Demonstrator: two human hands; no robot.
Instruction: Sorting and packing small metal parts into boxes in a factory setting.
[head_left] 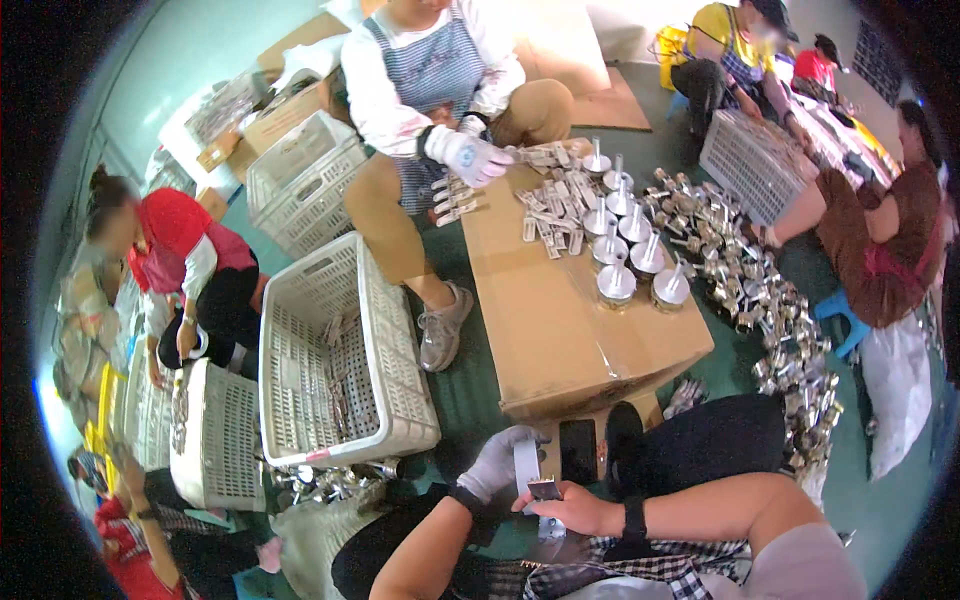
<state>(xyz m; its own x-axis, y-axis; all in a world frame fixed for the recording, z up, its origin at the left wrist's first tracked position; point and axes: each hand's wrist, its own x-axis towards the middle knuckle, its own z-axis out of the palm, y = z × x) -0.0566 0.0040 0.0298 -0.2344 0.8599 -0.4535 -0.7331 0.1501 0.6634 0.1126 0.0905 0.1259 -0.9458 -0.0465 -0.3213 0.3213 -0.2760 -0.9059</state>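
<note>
Trainee: Where is the work, and how is it held?

Instructor: The pale curved strip (526,462) is over the lap, short of the cardboard box (540,340). The gloved left hand (494,468) is at its left side. Its fingers are bent toward the strip; their full closure is hidden, so I cannot tell how firm the hold is.

Trainee: And the bare right hand (580,508)?

Instructor: Its fingers are curled nearly closed around a small dark-faced piece (545,490), just beside the strip's lower end. I cannot tell whether the two are joined.

Trainee: What is good practice here?

Instructor: Steady the strip with the left hand and make fine adjustments with the right. Keep both wrists low and close together. Hold the strip by its flat sides; its edge may be sharp, and the right hand has no glove. Apply light, even pressure, since a thin strip could bend.

Trainee: Any clearance to observe?

Instructor: Yes. Keep elbows inward. The dark phone-like slab (578,450) lies just beyond the hands, and the stemmed metal discs (617,286) stand on the box and could topple if it is knocked.
</note>
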